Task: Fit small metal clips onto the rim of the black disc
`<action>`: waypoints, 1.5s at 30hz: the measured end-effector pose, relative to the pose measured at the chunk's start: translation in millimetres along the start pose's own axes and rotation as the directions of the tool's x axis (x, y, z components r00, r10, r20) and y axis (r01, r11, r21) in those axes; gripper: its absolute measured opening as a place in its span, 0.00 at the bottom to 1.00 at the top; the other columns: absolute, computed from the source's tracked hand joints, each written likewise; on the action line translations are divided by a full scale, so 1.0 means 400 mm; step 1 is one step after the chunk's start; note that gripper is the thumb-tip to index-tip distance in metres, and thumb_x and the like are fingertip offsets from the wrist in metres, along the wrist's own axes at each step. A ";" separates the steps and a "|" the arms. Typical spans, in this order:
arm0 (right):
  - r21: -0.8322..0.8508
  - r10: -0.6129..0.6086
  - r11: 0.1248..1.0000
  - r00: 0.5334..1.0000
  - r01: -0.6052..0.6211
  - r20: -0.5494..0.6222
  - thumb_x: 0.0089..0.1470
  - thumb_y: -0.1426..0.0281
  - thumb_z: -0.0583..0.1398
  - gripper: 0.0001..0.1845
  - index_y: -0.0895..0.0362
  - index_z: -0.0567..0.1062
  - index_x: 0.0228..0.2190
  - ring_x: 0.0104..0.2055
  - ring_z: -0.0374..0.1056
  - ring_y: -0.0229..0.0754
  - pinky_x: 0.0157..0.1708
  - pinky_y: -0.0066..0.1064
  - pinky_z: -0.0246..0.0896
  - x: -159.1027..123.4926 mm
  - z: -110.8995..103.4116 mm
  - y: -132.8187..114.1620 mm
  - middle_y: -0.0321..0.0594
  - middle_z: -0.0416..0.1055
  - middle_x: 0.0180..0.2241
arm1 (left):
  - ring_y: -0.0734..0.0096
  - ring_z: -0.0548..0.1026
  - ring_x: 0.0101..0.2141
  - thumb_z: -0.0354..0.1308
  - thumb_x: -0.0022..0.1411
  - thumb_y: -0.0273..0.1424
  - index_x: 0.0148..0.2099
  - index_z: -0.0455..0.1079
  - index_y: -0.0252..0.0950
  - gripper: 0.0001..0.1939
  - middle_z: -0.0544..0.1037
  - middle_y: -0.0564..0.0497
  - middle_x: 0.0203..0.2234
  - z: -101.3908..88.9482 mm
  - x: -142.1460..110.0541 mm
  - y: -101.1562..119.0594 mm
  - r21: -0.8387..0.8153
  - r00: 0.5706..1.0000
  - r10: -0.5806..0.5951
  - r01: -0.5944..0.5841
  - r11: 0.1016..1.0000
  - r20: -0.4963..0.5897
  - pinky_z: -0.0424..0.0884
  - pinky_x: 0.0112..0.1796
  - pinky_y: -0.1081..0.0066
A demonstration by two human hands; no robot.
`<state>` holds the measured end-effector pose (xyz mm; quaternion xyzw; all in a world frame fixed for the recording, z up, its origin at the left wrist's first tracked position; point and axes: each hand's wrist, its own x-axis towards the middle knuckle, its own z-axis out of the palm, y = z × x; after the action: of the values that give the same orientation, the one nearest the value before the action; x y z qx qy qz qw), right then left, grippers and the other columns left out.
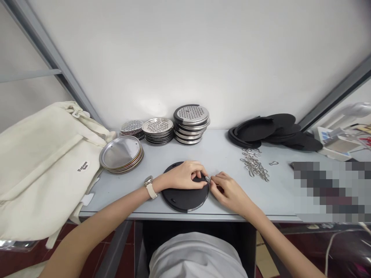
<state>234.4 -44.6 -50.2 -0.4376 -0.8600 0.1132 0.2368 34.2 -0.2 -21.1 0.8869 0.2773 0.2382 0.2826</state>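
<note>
A black round disc with small slots lies flat on the table in front of me, with a thin silvery edge at its lower right. My left hand, with a watch on its wrist, rests over the disc, thumb and fingers closed at its right edge. In the pinched fingers of my right hand is a small metal snap hook, which meets the disc's edge beside my left fingertips. Whether the hook passes through the disc cannot be made out. More metal snap hooks lie in a loose pile to the right.
Behind the disc stand stacks of round metal grater plates and plain metal discs. Black round covers are heaped at the back right. A cream bag takes up the left side. A white tray stands far right.
</note>
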 end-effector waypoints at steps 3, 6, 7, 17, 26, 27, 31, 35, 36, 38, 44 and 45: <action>-0.013 -0.009 1.000 1.000 0.009 0.003 0.61 0.72 0.48 0.15 0.55 0.62 0.22 0.25 0.59 0.40 0.30 0.32 0.55 0.002 0.001 -0.003 0.35 0.62 0.19 | 0.77 0.68 0.27 0.60 0.52 0.28 0.42 0.70 0.34 0.12 0.70 0.54 0.26 -0.002 0.001 0.002 -0.001 1.000 -0.008 0.008 1.000 0.015 0.65 0.32 0.76; -0.050 -0.014 0.999 1.000 0.015 0.014 0.61 0.72 0.47 0.14 0.56 0.64 0.24 0.25 0.59 0.40 0.32 0.32 0.55 0.006 0.004 -0.004 0.36 0.62 0.20 | 0.77 0.68 0.27 0.60 0.52 0.27 0.45 0.69 0.35 0.15 0.69 0.55 0.25 -0.004 0.002 0.005 -0.003 1.000 -0.011 0.011 1.000 0.016 0.65 0.34 0.75; -0.058 -0.013 0.998 1.000 0.014 0.019 0.62 0.72 0.47 0.14 0.56 0.64 0.25 0.25 0.59 0.40 0.32 0.33 0.55 0.006 0.005 -0.004 0.36 0.62 0.20 | 0.76 0.68 0.28 0.60 0.52 0.27 0.44 0.69 0.35 0.15 0.69 0.55 0.25 -0.005 0.002 0.006 0.000 1.000 -0.009 0.009 1.000 0.015 0.65 0.34 0.76; -0.056 -0.028 0.998 1.000 0.029 0.014 0.61 0.73 0.48 0.15 0.55 0.63 0.22 0.25 0.58 0.40 0.32 0.32 0.55 0.005 0.008 0.001 0.36 0.62 0.19 | 0.77 0.67 0.28 0.60 0.54 0.29 0.39 0.70 0.33 0.09 0.68 0.54 0.27 -0.006 0.000 0.000 -0.023 1.000 0.007 -0.006 1.000 0.030 0.64 0.31 0.76; -0.172 -0.079 0.982 0.997 0.073 -0.025 0.60 0.73 0.48 0.15 0.54 0.61 0.21 0.23 0.57 0.40 0.31 0.32 0.54 0.001 0.013 -0.001 0.35 0.60 0.18 | 0.77 0.67 0.28 0.60 0.54 0.28 0.40 0.69 0.33 0.10 0.69 0.53 0.28 -0.006 0.001 0.000 -0.011 0.999 -0.004 0.005 1.000 0.053 0.64 0.31 0.77; -0.192 -0.088 0.978 0.996 0.081 -0.032 0.60 0.73 0.48 0.15 0.54 0.61 0.21 0.23 0.57 0.40 0.31 0.32 0.54 0.001 0.014 -0.001 0.35 0.60 0.18 | 0.77 0.67 0.28 0.60 0.54 0.27 0.40 0.69 0.33 0.10 0.69 0.53 0.28 -0.006 0.001 0.000 -0.012 0.999 -0.005 0.006 1.000 0.052 0.64 0.31 0.77; -0.258 -0.130 0.960 0.989 0.109 -0.065 0.60 0.72 0.48 0.15 0.55 0.63 0.21 0.22 0.57 0.40 0.31 0.33 0.53 -0.001 0.021 0.001 0.36 0.60 0.17 | 0.78 0.66 0.27 0.60 0.53 0.26 0.40 0.70 0.33 0.09 0.69 0.54 0.27 -0.006 0.002 -0.002 -0.013 0.999 0.014 -0.013 1.000 0.045 0.63 0.30 0.77; -0.274 -0.151 0.954 0.985 0.122 -0.085 0.60 0.73 0.48 0.16 0.55 0.63 0.21 0.21 0.56 0.40 0.31 0.34 0.53 -0.001 0.023 0.001 0.35 0.60 0.16 | 0.79 0.66 0.27 0.59 0.53 0.26 0.39 0.70 0.32 0.09 0.69 0.54 0.26 -0.005 0.003 -0.002 -0.017 0.999 0.020 -0.020 1.000 0.038 0.63 0.29 0.78; -0.273 -0.151 0.954 0.985 0.122 -0.089 0.60 0.73 0.48 0.16 0.55 0.62 0.21 0.21 0.56 0.39 0.31 0.33 0.54 -0.001 0.022 0.001 0.35 0.60 0.16 | 0.79 0.66 0.27 0.59 0.53 0.26 0.39 0.70 0.32 0.09 0.69 0.54 0.27 -0.005 0.003 -0.002 -0.018 0.999 0.022 -0.021 1.000 0.040 0.63 0.29 0.78; -0.273 -0.151 0.954 0.984 0.121 -0.090 0.60 0.72 0.48 0.16 0.54 0.62 0.20 0.21 0.56 0.39 0.31 0.33 0.54 -0.002 0.021 0.001 0.35 0.60 0.16 | 0.79 0.66 0.27 0.59 0.53 0.26 0.39 0.70 0.32 0.09 0.68 0.54 0.26 -0.005 0.003 -0.001 -0.017 0.999 0.026 -0.025 1.000 0.037 0.62 0.29 0.78; -0.290 -0.173 0.948 0.978 0.132 -0.119 0.59 0.73 0.49 0.17 0.55 0.62 0.19 0.21 0.56 0.38 0.31 0.32 0.53 -0.004 0.024 0.005 0.35 0.60 0.16 | 0.80 0.65 0.25 0.60 0.53 0.27 0.39 0.70 0.32 0.09 0.68 0.55 0.26 -0.002 0.002 -0.001 -0.020 0.999 0.026 -0.025 0.999 0.037 0.62 0.28 0.78; -0.294 -0.183 0.946 0.974 0.138 -0.130 0.59 0.73 0.49 0.17 0.55 0.62 0.19 0.20 0.56 0.38 0.31 0.32 0.53 -0.004 0.025 0.005 0.35 0.60 0.15 | 0.80 0.65 0.25 0.60 0.53 0.27 0.39 0.70 0.32 0.09 0.68 0.55 0.25 -0.001 0.002 -0.001 -0.021 0.999 0.026 -0.026 0.999 0.036 0.62 0.28 0.78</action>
<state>231.6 -44.6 -60.3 -0.4029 -0.8790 -0.0653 0.2466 34.3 0.8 -20.9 0.8917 0.2581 0.2285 0.2934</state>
